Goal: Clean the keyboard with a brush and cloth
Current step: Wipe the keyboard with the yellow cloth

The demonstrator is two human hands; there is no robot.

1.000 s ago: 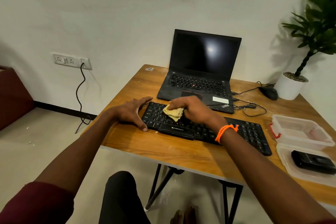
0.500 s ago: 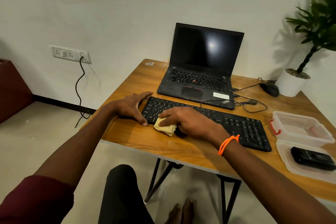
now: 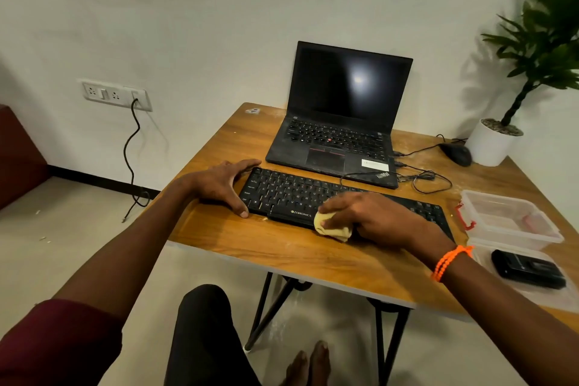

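Now the long black plastic keyboard (image 3: 313,197) lies on the wooden table (image 3: 282,254) between both hands: left hand (image 3: 224,183) braces its left end, fingers spread, while right hand (image 3: 372,218) grips a crumpled yellow cloth (image 3: 332,227) at its front edge.

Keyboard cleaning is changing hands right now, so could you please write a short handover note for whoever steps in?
Left hand: open, braced against the left end of the keyboard.
Right hand: grips the yellow cloth at the keyboard's front edge, near the middle.
Keyboard lies on the table in front of the laptop.
Done: cloth wiping is under way. No brush can be made out.
Left: wipe the right half; crumbs show by the front left edge.
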